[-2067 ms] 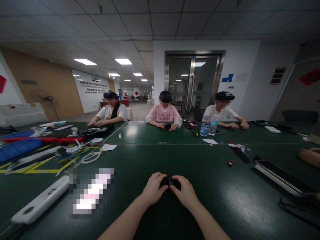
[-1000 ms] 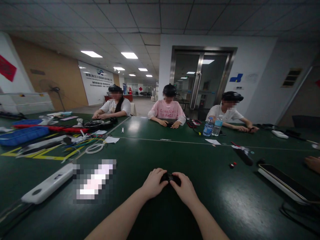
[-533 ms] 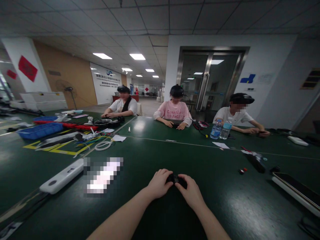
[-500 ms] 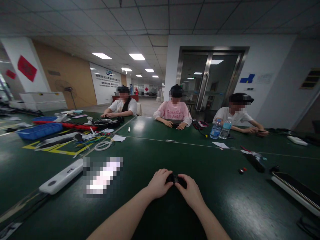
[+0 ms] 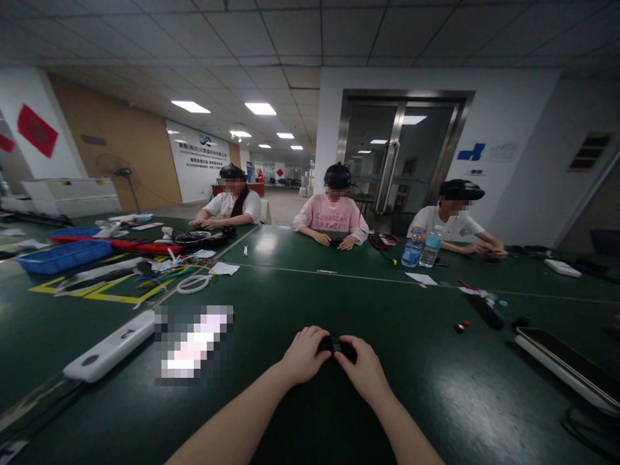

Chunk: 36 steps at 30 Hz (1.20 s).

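Observation:
A small black object [image 5: 335, 346] lies between my two hands, low over the green table [image 5: 271, 426]; its kind is too dark to make out. My left hand [image 5: 305, 354] is closed around its left end, thumb along the near side. On the right end, my right hand [image 5: 362, 365] grips it with thumb and fingers. The fingers cover most of it, so only a dark middle piece shows. Left of my hands lies a bright, blurred-out rectangular thing [image 5: 198, 342].
A white power strip [image 5: 113, 345] lies at the left, near cables and a blue tray [image 5: 65, 256]. Two bottles [image 5: 413, 249] stand at the far right of centre. A phone-like slab [image 5: 571, 365] rests at the right. Three people [image 5: 330, 213] sit across the table.
The whole scene has shifted slightly left as the head view turned a little right. Both hands keep their hold on the black object, with hardly any change in pose.

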Each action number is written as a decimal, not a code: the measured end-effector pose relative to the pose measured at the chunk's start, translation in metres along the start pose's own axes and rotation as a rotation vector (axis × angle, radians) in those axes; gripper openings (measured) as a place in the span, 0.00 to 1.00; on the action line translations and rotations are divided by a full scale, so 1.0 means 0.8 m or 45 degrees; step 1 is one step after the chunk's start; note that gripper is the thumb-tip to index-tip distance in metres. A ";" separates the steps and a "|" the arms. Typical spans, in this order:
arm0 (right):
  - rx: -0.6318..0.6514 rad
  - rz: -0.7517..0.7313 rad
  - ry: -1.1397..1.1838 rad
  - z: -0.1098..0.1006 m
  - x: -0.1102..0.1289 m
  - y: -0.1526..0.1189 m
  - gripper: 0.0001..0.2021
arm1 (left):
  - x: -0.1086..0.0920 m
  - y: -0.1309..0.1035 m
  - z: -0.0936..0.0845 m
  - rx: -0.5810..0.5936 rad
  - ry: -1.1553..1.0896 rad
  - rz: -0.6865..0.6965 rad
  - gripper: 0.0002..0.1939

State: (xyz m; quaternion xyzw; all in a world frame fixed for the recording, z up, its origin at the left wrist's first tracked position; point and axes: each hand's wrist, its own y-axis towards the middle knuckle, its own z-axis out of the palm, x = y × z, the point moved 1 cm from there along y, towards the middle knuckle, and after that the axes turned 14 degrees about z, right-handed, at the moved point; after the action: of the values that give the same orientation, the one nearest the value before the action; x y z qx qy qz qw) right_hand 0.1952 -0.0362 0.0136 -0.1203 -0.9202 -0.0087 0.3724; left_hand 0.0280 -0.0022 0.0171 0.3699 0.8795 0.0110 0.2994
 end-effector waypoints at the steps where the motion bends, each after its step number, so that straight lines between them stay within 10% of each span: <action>1: 0.002 -0.001 0.001 0.000 0.000 0.000 0.18 | 0.001 0.000 0.000 0.001 0.001 0.001 0.18; 36: -0.022 0.000 0.054 0.001 0.001 -0.001 0.15 | 0.013 0.001 0.010 -0.015 0.049 0.005 0.25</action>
State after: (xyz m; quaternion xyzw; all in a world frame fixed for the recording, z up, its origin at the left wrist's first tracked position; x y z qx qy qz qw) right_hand 0.1938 -0.0368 0.0136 -0.1233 -0.9120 -0.0195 0.3908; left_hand 0.0273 0.0036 0.0058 0.3696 0.8843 0.0238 0.2843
